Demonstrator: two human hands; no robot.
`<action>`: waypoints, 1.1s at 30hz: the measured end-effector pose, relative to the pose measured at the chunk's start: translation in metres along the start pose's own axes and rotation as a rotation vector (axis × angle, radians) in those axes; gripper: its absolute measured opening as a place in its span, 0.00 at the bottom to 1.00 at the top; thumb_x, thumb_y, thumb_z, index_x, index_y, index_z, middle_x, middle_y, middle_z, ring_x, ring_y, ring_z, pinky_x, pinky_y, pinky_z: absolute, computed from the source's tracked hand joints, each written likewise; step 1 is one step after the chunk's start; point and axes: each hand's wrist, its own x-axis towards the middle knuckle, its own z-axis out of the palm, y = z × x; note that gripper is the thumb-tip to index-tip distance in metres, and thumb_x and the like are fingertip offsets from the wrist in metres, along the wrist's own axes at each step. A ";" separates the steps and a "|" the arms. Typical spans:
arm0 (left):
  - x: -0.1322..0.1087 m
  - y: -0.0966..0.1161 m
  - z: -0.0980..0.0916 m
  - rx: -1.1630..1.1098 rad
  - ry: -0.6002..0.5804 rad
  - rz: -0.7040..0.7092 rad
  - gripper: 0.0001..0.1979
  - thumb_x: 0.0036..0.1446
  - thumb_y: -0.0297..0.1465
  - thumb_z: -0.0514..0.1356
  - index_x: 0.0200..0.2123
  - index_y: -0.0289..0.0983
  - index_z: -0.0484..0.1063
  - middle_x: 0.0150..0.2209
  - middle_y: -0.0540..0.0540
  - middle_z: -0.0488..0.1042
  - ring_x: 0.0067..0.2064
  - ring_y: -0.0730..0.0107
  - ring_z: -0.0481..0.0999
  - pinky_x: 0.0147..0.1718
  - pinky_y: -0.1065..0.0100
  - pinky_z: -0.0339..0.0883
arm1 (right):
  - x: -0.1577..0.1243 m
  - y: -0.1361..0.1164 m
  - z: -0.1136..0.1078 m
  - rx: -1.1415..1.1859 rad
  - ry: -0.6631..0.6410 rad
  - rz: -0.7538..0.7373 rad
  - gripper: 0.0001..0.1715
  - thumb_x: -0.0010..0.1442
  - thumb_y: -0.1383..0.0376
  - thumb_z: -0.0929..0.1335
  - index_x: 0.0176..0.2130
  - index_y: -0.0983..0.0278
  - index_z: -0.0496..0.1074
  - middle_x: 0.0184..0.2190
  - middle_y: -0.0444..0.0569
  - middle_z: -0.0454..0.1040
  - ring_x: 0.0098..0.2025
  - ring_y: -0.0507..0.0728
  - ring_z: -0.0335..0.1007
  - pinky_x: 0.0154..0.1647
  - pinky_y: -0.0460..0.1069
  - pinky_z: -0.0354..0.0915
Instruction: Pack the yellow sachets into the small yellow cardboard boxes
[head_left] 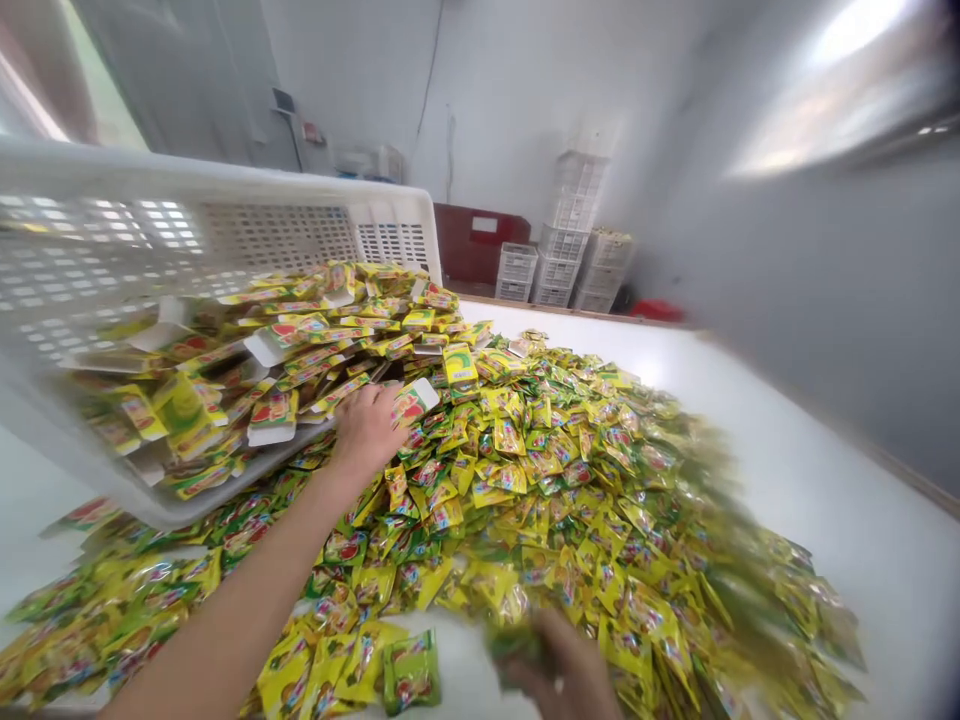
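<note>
My left hand (370, 428) reaches to the lip of the tipped basket, its fingers closed round a small printed carton (417, 400) with a white flap sticking out. Nearer to me, my right hand (564, 668) is blurred by motion and closed on a green packet (517, 645); whether there is more than one I cannot tell. Around both hands spreads a heap of small yellow and green packets (540, 450). Several more flat cartons, many with open ends, fill the white plastic basket (262, 185) lying on its side at the left.
The white table (787, 440) carries the heap and has a raised edge along the right. Stacked crates (559, 250) and a dark red board (469, 240) stand beyond the table by the wall. A single green packet (411, 672) lies at the near edge.
</note>
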 end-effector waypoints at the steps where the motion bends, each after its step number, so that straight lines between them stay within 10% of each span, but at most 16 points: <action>1: -0.024 0.005 0.002 -0.004 -0.015 0.012 0.26 0.58 0.36 0.60 0.58 0.31 0.66 0.50 0.38 0.68 0.54 0.44 0.69 0.53 0.48 0.61 | 0.008 -0.014 -0.004 0.123 0.071 -0.010 0.09 0.56 0.57 0.72 0.37 0.59 0.75 0.28 0.48 0.77 0.27 0.58 0.71 0.28 0.50 0.67; 6: -0.156 0.034 0.032 -0.222 -0.178 0.099 0.29 0.55 0.37 0.61 0.60 0.44 0.64 0.53 0.43 0.72 0.53 0.52 0.73 0.50 0.57 0.68 | 0.054 -0.059 -0.002 0.223 0.336 -0.174 0.10 0.61 0.59 0.69 0.40 0.62 0.74 0.34 0.50 0.75 0.35 0.58 0.69 0.36 0.50 0.66; 10: -0.207 0.049 0.061 -0.267 -0.092 -0.017 0.31 0.53 0.36 0.63 0.61 0.44 0.62 0.52 0.41 0.73 0.53 0.49 0.73 0.49 0.55 0.69 | 0.061 -0.050 0.015 -0.085 0.294 -0.280 0.03 0.59 0.66 0.69 0.32 0.62 0.73 0.29 0.46 0.70 0.33 0.55 0.65 0.35 0.48 0.61; 18: -0.232 0.071 0.089 -0.574 -0.152 -0.148 0.27 0.49 0.35 0.66 0.53 0.41 0.68 0.49 0.40 0.74 0.52 0.48 0.73 0.50 0.53 0.67 | 0.054 -0.051 -0.019 -0.298 -0.216 -0.220 0.09 0.52 0.74 0.71 0.24 0.64 0.71 0.25 0.41 0.69 0.32 0.52 0.66 0.32 0.44 0.57; 22: -0.232 0.082 0.085 -0.980 -0.382 -0.334 0.16 0.53 0.39 0.64 0.43 0.41 0.69 0.38 0.47 0.77 0.40 0.56 0.77 0.40 0.61 0.71 | 0.053 -0.056 -0.031 -0.263 -0.201 -0.171 0.12 0.54 0.73 0.71 0.39 0.60 0.75 0.30 0.40 0.75 0.33 0.53 0.68 0.34 0.45 0.59; 26: -0.226 0.086 0.079 -1.372 -0.556 -0.424 0.19 0.49 0.34 0.68 0.45 0.40 0.71 0.43 0.46 0.79 0.46 0.55 0.77 0.46 0.62 0.70 | 0.052 -0.046 -0.022 -0.267 -0.102 -0.286 0.05 0.53 0.71 0.74 0.31 0.61 0.78 0.31 0.44 0.74 0.37 0.55 0.68 0.39 0.47 0.62; 33: -0.225 0.084 0.071 -1.327 -0.519 -0.459 0.23 0.45 0.34 0.70 0.47 0.41 0.74 0.48 0.46 0.79 0.52 0.53 0.75 0.50 0.61 0.70 | 0.033 -0.043 -0.015 -0.344 -0.290 -0.348 0.03 0.59 0.64 0.73 0.36 0.58 0.80 0.45 0.49 0.72 0.51 0.59 0.63 0.52 0.53 0.61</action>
